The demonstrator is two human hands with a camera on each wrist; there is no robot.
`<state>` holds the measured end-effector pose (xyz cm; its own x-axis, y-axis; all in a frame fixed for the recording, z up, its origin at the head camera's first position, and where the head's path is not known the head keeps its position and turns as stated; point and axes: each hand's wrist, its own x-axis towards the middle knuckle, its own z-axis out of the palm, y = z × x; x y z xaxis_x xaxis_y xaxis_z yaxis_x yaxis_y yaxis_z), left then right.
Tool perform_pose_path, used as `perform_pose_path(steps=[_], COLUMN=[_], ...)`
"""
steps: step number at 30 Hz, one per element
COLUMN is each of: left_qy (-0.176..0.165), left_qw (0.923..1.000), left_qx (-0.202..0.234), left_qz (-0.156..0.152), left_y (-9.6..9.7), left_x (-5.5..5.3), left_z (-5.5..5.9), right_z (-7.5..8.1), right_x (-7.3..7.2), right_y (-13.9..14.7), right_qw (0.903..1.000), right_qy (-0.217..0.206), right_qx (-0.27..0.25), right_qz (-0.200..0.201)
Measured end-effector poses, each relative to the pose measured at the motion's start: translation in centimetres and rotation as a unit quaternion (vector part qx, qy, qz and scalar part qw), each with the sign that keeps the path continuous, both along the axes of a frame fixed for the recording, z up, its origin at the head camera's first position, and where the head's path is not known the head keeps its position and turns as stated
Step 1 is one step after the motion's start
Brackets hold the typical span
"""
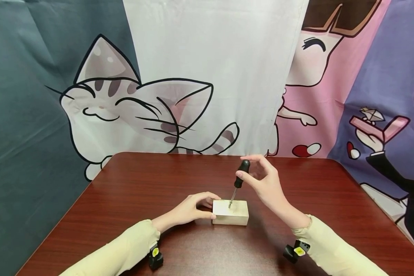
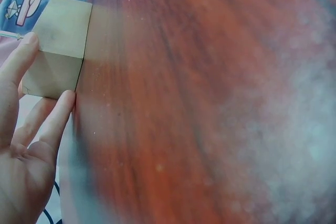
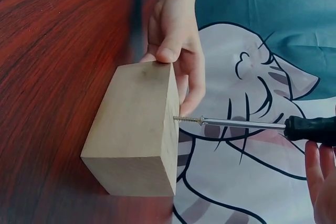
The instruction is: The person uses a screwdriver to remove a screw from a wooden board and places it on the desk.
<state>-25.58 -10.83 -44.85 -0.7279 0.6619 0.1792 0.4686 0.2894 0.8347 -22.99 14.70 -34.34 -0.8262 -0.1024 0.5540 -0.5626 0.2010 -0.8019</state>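
A pale wooden block (image 1: 230,219) rests on the table in front of me. My left hand (image 1: 193,209) grips its left end, thumb on the near side and fingers round the back. In the right wrist view a brass-coloured screw (image 3: 188,119) stands partly sunk in the block's top face. The tip of a screwdriver (image 3: 244,124) meets the screw head, its metal shaft in line with the screw. My right hand (image 1: 267,186) pinches the black screwdriver handle (image 1: 242,173) between thumb and fingers, above the block. The screwdriver leans slightly to the right.
The reddish-brown wooden table (image 1: 151,176) extends around the block on all sides. Behind its far edge hangs a cloth (image 1: 207,46) printed with a cartoon cat and figures. A small black camera (image 1: 156,257) is strapped at my left wrist, another camera (image 1: 291,253) at the right.
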Motion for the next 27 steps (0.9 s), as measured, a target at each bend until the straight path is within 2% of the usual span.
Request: perform_pose_path(steps=[5, 8, 11, 16, 21, 27], left_qy=[-0.001, -0.001, -0.004, -0.010, -0.009, -0.009], left_qw=[1.0000, 1.0000, 1.0000, 0.9999, 0.9999, 0.9999], left_qx=[-0.005, -0.007, -0.002, 0.009, 0.005, 0.007], left_qz=[0.001, 0.001, 0.004, 0.001, -0.001, 0.002], left_y=[0.0, 0.0, 0.2, 0.3, 0.3, 0.3], left_x=[0.0, 0.1, 0.7, 1.8, 1.7, 1.7], left_z=[0.1, 0.2, 1.1, 2.7, 2.8, 2.8], right_z=[-0.2, -0.3, -0.5, -0.5, -0.3, -0.2], right_x=[-0.1, -0.4, -0.5, -0.4, -0.3, -0.2], right_y=[0.1, 0.0, -0.2, -0.6, -0.5, -0.2], right_qw=[0.9995, 0.9985, 0.9975, 0.9996, 0.9996, 0.9997], right_qy=[0.010, 0.018, 0.021, 0.001, -0.019, -0.022], right_qx=[0.021, 0.011, -0.007, -0.014, -0.019, -0.009], right_qz=[0.020, 0.050, 0.067, 0.025, -0.004, 0.002])
